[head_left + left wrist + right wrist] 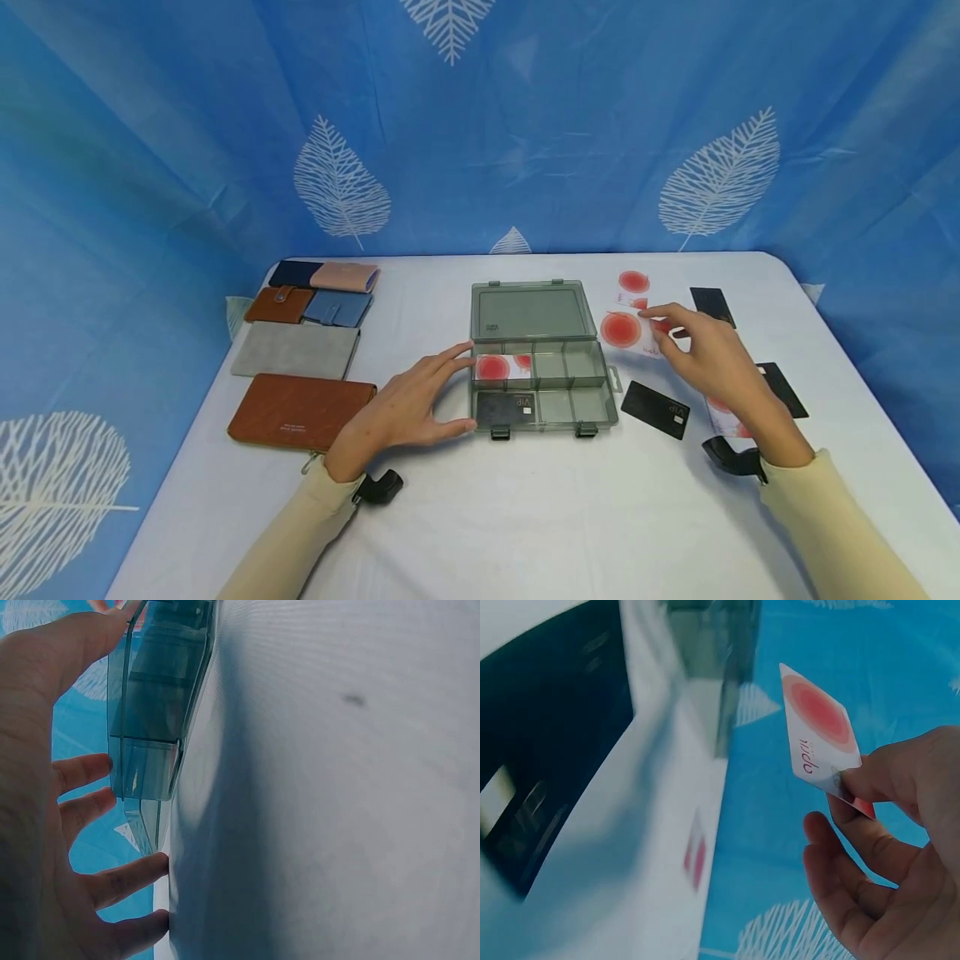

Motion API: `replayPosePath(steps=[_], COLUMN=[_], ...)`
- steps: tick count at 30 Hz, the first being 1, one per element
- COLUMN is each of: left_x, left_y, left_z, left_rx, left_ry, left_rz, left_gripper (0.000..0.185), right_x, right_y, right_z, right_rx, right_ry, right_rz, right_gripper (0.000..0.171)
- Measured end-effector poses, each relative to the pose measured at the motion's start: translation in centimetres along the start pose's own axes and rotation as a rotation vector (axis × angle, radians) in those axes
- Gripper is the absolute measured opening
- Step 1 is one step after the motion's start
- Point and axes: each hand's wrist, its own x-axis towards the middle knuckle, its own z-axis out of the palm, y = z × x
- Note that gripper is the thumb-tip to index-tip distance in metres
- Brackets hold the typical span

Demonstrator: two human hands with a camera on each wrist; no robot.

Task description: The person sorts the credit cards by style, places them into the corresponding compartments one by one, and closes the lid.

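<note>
A red-and-white card (624,330) (819,724) is pinched between the thumb and fingers of my right hand (712,358) (900,817), held up above the table to the right of the box. My left hand (408,404) (52,787) spreads its fingers along the left side of a green see-through divided box (555,407) (161,697), thumb and fingertips at its edge. The box's lid (534,313) is folded back. Inside, a red-and-white card (502,367) lies in a left compartment, with a black VIP card (498,409) in the one in front.
Black cards (655,409) (712,306) (783,390) and red-and-white cards (633,282) (726,419) lie on the white table right of the box. At the left are a brown wallet (296,410), a grey wallet (294,348) and several smaller ones (337,307). A blue curtain (525,167) hangs behind.
</note>
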Motion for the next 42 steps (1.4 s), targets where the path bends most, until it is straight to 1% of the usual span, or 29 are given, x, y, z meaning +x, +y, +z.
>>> replayPosePath(steps=[7,12,18,23,27,32,36,42], left_x=[0.1,0.0,-0.2,-0.2,-0.2,-0.2,-0.2,-0.2], left_y=[0.1,0.0,-0.3,-0.4,-0.5,-0.6,-0.5,-0.5], left_z=[0.0,-0.2,-0.3,-0.2,-0.1,-0.1,-0.1,0.0], left_rx=[0.001,-0.007,-0.019,-0.023,-0.022,-0.013,-0.011,-0.034], left_ry=[-0.004,-0.008,-0.022,-0.025,-0.029,-0.023,-0.026,-0.031], left_rz=[-0.005,0.001,-0.002,0.003,0.009,0.021,0.021,0.029], left_gripper=[0.094,0.093,0.093,0.093,0.092,0.092,0.094,0.097], right_x=[1.6,2.5,3.4,3.7,3.7,3.6,3.4,3.2], right_y=[-2.4,-4.0,-6.2,-7.5,-8.3,-8.7,-8.9,-9.3], right_z=[1.2,2.4,4.2,5.9,6.9,7.7,8.4,9.2], right_rx=[0.053,0.079,0.103,0.113,0.120,0.116,0.115,0.090], right_ry=[-0.027,-0.070,-0.131,-0.153,-0.164,-0.184,-0.195,-0.220], right_rz=[-0.054,-0.088,-0.131,-0.166,-0.197,-0.222,-0.216,-0.226], right_gripper=[0.034,0.035,0.034,0.034,0.032,0.031,0.032,0.032])
